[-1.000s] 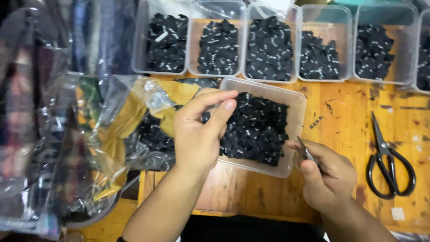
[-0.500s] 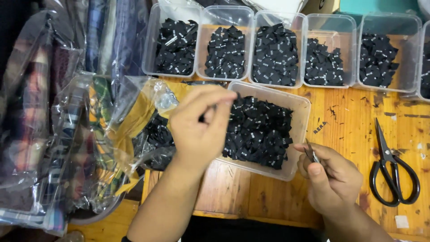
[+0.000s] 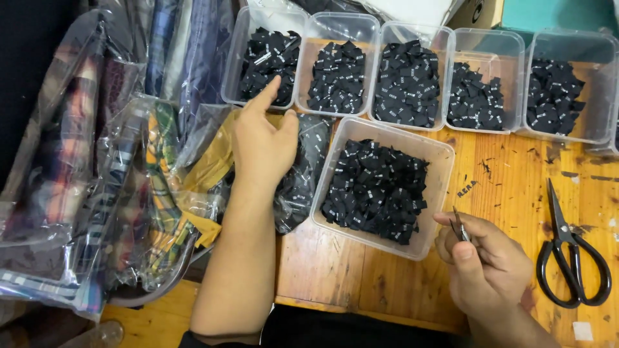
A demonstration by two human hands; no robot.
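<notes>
The left hand [image 3: 263,143] is stretching forward with its index finger pointing straight at the leftmost clear plastic tub [image 3: 263,57] in the back row, the other fingers loosely curled and gripping nothing. That tub is holding a heap of small black fabric labels [image 3: 267,59], flat squarish tags with pale print, and the fingertip is reaching its near rim. The right hand [image 3: 485,263] is resting low at the table's near edge, its thumb and forefinger pinching a slim metal tool [image 3: 460,227], probably small tweezers or snips, though the view is too small to be sure.

Between the hands, a larger rectangular tub [image 3: 433,205] of thin translucent plastic is sitting tilted on the wooden table [image 3: 503,180], filled with the same black labels. Under the left wrist a crinkled clear bag of labels [image 3: 303,174] is lying against that tub. Four more tubs [image 3: 480,45] are lining up along the back, each with a dark pile. Black-handled scissors [image 3: 570,258] are lying closed on the scuffed, ink-marked wood well right of the right hand. At the left, glossy plastic bags of striped and checked cloth [image 3: 129,174] are piling up.
</notes>
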